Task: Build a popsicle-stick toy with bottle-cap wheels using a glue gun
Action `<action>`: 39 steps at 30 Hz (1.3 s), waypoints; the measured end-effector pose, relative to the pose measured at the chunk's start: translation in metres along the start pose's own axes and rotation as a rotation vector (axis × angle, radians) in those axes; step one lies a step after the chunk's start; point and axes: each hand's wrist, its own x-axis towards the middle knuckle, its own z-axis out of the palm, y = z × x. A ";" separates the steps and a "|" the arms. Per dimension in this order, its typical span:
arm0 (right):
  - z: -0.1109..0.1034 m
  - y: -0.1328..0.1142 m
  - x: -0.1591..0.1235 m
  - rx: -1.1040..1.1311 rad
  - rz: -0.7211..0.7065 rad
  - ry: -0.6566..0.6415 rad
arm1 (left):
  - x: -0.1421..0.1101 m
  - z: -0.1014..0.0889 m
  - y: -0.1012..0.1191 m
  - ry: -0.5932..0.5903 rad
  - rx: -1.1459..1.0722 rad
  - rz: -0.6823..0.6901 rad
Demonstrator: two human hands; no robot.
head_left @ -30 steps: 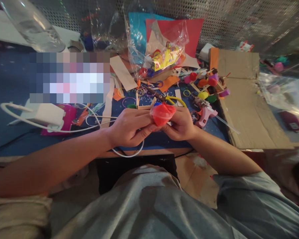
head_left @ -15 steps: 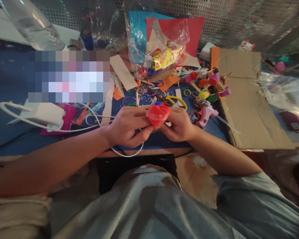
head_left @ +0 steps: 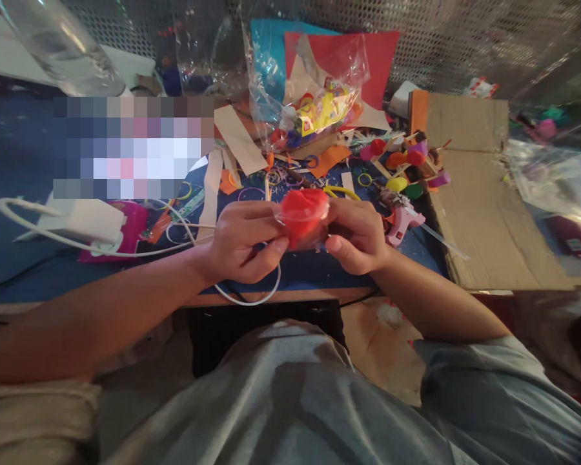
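Observation:
Over the table's front edge, both hands hold a red, soft-looking lump in clear plastic (head_left: 301,214); its exact kind I cannot make out. My left hand (head_left: 246,240) pinches the plastic on its left side between thumb and fingers. On the other side, the fingers of my right hand (head_left: 361,234) grip the right edge, the thumb lying a little lower. Beyond the lump, yellow-handled scissors (head_left: 343,192) are partly covered. A pink glue gun (head_left: 403,221) with a clear glue stick lies just right of my right hand.
A cardboard sheet (head_left: 484,206) covers the right side. Colourful caps and sticks (head_left: 409,161) form a pile beside it. Behind stands a clear plastic bag (head_left: 314,97) with yellow packets. On the left are a white charger (head_left: 84,223), its looping cable (head_left: 252,302) and a bottle (head_left: 72,51).
The lump has come slightly closer to the camera, and its plastic is spread wider. My right hand has shifted a little right, its thumb now clear of the lump.

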 end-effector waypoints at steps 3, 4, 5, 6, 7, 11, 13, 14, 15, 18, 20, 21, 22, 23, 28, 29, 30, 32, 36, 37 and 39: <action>0.003 -0.001 0.001 -0.021 -0.021 -0.013 | -0.003 0.001 -0.001 -0.050 -0.040 0.014; 0.004 -0.001 0.001 -0.021 -0.033 -0.021 | -0.004 0.002 -0.002 -0.063 -0.061 0.007; 0.005 -0.001 0.001 -0.020 -0.046 -0.027 | -0.005 0.003 -0.002 -0.075 -0.083 -0.002; 0.006 -0.001 0.000 -0.025 -0.057 -0.030 | -0.006 0.004 -0.002 -0.084 -0.103 -0.010; 0.007 -0.001 0.000 -0.035 -0.068 -0.030 | -0.006 0.004 -0.002 -0.090 -0.119 -0.012; 0.007 0.001 -0.003 -0.079 -0.096 -0.072 | -0.005 0.007 -0.003 -0.108 -0.137 0.020; 0.006 0.002 -0.005 -0.102 -0.094 -0.104 | -0.004 0.007 -0.003 -0.125 -0.127 0.028; 0.006 0.003 -0.005 -0.114 -0.089 -0.116 | -0.004 0.007 -0.003 -0.130 -0.121 0.028; 0.006 0.004 -0.006 -0.124 -0.084 -0.124 | -0.003 0.006 -0.002 -0.132 -0.113 0.028; 0.007 0.005 -0.006 -0.114 -0.079 -0.119 | -0.003 0.006 -0.002 -0.138 -0.102 0.027; 0.008 0.005 -0.006 -0.071 -0.079 -0.116 | -0.003 0.006 -0.002 -0.133 -0.112 0.040; 0.007 0.004 -0.005 -0.046 -0.078 -0.127 | -0.003 0.006 -0.002 -0.128 -0.112 0.052; 0.006 0.004 -0.004 -0.020 -0.075 -0.143 | -0.004 0.006 -0.002 -0.123 -0.109 0.061; 0.004 0.003 -0.004 0.001 -0.064 -0.157 | -0.004 0.007 -0.002 -0.122 -0.104 0.068; -0.004 0.003 -0.002 0.048 0.091 -0.112 | -0.005 0.008 -0.001 -0.199 -0.061 0.075; -0.004 0.003 -0.001 0.046 0.108 -0.101 | -0.004 0.008 -0.001 -0.204 -0.044 0.076; -0.004 0.003 -0.001 0.044 0.115 -0.091 | -0.004 0.008 -0.001 -0.203 -0.024 0.072; -0.004 0.002 -0.001 0.048 0.115 -0.067 | -0.003 0.007 0.000 -0.190 0.007 0.049; -0.006 0.000 0.002 0.069 0.144 0.012 | -0.001 0.003 0.000 -0.181 0.009 -0.029; -0.006 0.000 0.002 0.082 0.151 0.035 | -0.001 0.003 0.000 -0.176 0.007 -0.045; -0.007 0.002 0.002 0.125 0.164 0.080 | -0.002 0.002 0.000 -0.170 0.005 -0.067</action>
